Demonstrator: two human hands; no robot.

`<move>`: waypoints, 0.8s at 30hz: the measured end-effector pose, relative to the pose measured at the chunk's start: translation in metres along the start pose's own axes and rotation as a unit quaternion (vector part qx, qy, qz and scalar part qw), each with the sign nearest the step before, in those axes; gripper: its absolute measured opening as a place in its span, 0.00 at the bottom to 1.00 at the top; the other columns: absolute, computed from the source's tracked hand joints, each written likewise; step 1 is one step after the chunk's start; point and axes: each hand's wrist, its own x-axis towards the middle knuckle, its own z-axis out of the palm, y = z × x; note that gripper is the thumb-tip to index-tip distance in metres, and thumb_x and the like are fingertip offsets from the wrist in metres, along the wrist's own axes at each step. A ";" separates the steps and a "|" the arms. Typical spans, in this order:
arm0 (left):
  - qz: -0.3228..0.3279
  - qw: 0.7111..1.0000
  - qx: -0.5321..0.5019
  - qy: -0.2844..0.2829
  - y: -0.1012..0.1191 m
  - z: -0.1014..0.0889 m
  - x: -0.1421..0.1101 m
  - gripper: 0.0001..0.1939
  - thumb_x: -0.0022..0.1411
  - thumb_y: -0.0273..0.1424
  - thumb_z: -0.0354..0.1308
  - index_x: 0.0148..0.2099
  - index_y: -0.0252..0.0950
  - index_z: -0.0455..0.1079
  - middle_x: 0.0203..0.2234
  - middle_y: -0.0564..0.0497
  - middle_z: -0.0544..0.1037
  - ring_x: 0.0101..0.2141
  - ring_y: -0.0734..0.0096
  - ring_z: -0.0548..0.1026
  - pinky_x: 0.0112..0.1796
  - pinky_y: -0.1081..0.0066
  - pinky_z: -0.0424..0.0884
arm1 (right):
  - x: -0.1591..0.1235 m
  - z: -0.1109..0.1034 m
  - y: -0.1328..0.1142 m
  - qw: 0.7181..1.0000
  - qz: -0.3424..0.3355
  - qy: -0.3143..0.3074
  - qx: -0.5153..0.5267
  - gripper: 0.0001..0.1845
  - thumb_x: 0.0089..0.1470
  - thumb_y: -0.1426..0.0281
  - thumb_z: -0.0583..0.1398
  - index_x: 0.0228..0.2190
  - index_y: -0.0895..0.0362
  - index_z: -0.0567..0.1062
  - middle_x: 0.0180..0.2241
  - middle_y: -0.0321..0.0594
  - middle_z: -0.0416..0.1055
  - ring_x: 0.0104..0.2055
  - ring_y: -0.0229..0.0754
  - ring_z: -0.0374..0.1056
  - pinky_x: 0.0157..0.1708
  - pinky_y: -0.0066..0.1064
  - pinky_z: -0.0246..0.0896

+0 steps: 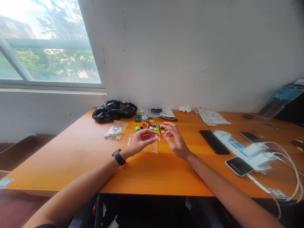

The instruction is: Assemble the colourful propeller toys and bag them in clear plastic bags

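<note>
My left hand [142,141], with a black watch on its wrist, hovers over a small clear plastic bag [152,147] on the orange table [78,155]. Its fingers curl toward a thin stick near the fingertips; whether it grips it is unclear. My right hand [174,139] is just to the right, fingers spread and bent, holding nothing I can make out. Right behind both hands lies a cluster of small coloured round pieces and sticks [150,127].
A clear bag of small parts [116,130] and a black plastic bag [113,110] lie to the left and back. Papers [212,117] sit at the back right. Phones [214,142], a white power strip [239,148] and cables [288,164] fill the right side.
</note>
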 end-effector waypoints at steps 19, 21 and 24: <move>0.050 0.988 0.143 0.028 -0.003 -0.005 0.001 0.21 0.65 0.48 0.69 0.45 0.34 0.81 0.40 0.43 0.84 0.33 0.69 0.75 0.30 0.71 0.67 | 0.007 0.002 0.005 0.954 0.205 -0.010 0.220 0.19 0.62 0.52 0.64 0.45 0.54 0.77 0.20 0.29 0.59 0.21 0.37 0.53 0.23 0.31 0.51; 0.044 0.989 0.143 0.018 -0.004 -0.005 0.001 0.21 0.65 0.48 0.68 0.46 0.34 0.81 0.42 0.42 0.84 0.36 0.66 0.77 0.32 0.70 0.70 | 0.003 0.007 0.006 0.973 0.160 -0.015 0.167 0.19 0.63 0.54 0.65 0.47 0.53 0.77 0.23 0.30 0.61 0.24 0.38 0.56 0.25 0.32 0.53; 0.039 0.989 0.142 0.007 -0.005 -0.005 0.000 0.21 0.67 0.48 0.67 0.48 0.34 0.81 0.43 0.43 0.84 0.39 0.64 0.79 0.35 0.69 0.73 | -0.001 0.010 0.008 0.990 0.097 -0.010 0.103 0.17 0.65 0.56 0.63 0.49 0.52 0.77 0.26 0.32 0.59 0.27 0.39 0.58 0.28 0.33 0.56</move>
